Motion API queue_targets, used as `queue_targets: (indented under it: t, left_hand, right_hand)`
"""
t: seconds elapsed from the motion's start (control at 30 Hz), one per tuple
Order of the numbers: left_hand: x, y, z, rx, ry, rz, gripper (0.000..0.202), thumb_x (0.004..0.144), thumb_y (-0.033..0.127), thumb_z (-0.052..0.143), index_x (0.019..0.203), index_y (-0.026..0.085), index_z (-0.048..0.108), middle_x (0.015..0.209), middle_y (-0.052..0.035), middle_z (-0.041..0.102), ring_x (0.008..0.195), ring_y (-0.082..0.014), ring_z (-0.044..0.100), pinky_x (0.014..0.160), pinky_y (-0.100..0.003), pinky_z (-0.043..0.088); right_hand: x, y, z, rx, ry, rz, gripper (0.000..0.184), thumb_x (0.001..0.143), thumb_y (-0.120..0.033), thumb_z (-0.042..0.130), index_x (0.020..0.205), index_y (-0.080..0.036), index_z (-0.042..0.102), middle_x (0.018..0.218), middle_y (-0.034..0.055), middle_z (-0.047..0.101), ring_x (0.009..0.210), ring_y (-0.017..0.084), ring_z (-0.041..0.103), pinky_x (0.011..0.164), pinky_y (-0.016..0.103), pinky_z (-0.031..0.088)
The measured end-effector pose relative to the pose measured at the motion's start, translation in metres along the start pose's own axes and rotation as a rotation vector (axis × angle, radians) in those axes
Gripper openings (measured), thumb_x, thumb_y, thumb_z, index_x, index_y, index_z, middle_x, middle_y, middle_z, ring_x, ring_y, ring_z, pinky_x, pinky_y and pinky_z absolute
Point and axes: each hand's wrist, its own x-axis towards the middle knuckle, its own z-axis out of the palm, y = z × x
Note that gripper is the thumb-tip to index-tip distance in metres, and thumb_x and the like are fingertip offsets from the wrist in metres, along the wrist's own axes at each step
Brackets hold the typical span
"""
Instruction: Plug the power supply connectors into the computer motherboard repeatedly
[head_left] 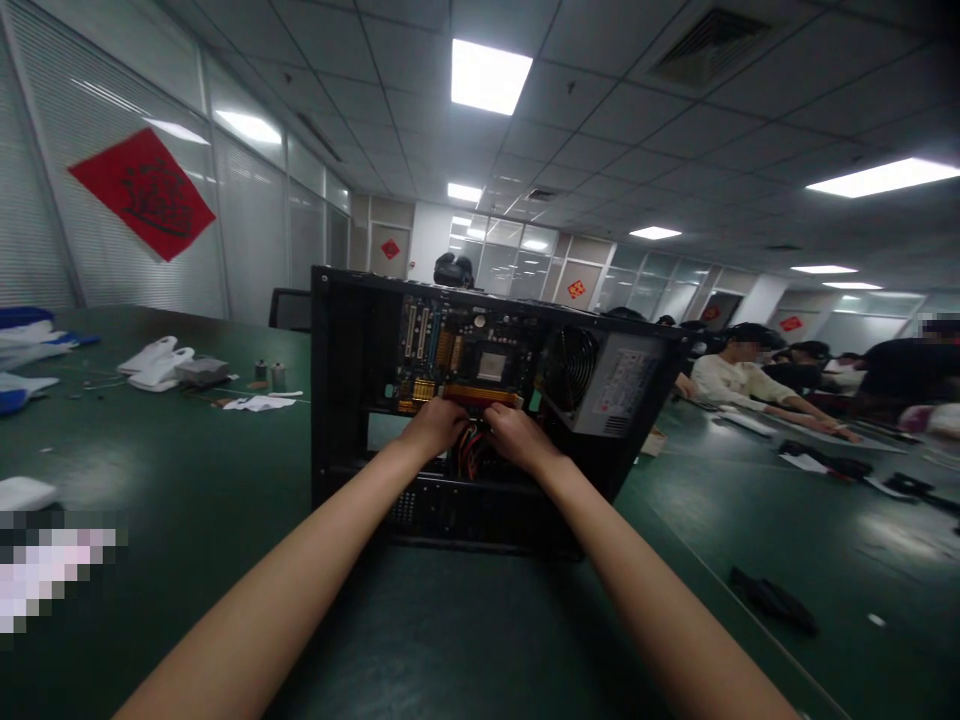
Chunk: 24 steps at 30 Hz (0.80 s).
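Observation:
A black computer case (480, 512) stands with its side off, facing me. Inside, the motherboard (465, 345) carries a square metallic processor (491, 366), with long yellow-orange memory slots (480, 392) below it. My left hand (437, 426) reaches to the left end of these slots, fingers pinched. At the right end, my right hand (517, 432) is pinched the same way. Between them runs a dark red strip (477, 404), which looks like a memory stick; the fingers hide its ends. Coloured cables (469, 452) hang just below. A power supply (615, 390) with a fan fills the upper right.
On the green table (187, 560), white plastic bags (156, 362), a grey box (202, 372) and small cylinders (278, 375) lie left. A dark object (772, 598) lies right. A person in a light top (739, 380) works further off, among others. A chair (289, 308) stands behind.

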Motion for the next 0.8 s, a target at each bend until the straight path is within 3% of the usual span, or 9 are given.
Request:
queue_targets:
  t: [0.4, 0.57, 0.8]
  left_hand:
    - [0.002, 0.003, -0.001, 0.044, -0.011, -0.007, 0.026, 0.088, 0.025, 0.053, 0.094, 0.017, 0.078, 0.095, -0.0101, 0.077, 0.089, -0.0235, 0.070, 0.074, -0.029, 0.048]
    - [0.005, 0.001, 0.001, 0.043, -0.016, -0.022, 0.026, 0.088, 0.027, 0.054, 0.095, 0.019, 0.078, 0.095, -0.0089, 0.076, 0.090, -0.0226, 0.069, 0.077, -0.029, 0.047]
    - [0.003, 0.006, -0.002, 0.078, -0.014, -0.043, 0.028, 0.086, 0.028, 0.052, 0.092, 0.020, 0.078, 0.092, -0.0089, 0.076, 0.088, -0.0234, 0.069, 0.071, -0.029, 0.045]
  right_hand:
    - [-0.012, 0.006, 0.009, 0.136, 0.070, 0.013, 0.025, 0.091, -0.007, 0.045, 0.104, -0.013, 0.066, 0.108, 0.0116, 0.064, 0.101, 0.019, 0.062, 0.084, 0.026, 0.044]
    - [-0.013, 0.008, 0.010, 0.168, 0.091, 0.074, 0.026, 0.095, -0.012, 0.044, 0.107, -0.012, 0.067, 0.106, 0.0125, 0.066, 0.100, 0.020, 0.062, 0.085, 0.027, 0.044]
    - [-0.008, 0.008, 0.010, 0.154, 0.064, 0.099, 0.024, 0.095, -0.013, 0.045, 0.102, -0.012, 0.068, 0.104, 0.0136, 0.069, 0.100, 0.021, 0.063, 0.083, 0.026, 0.043]
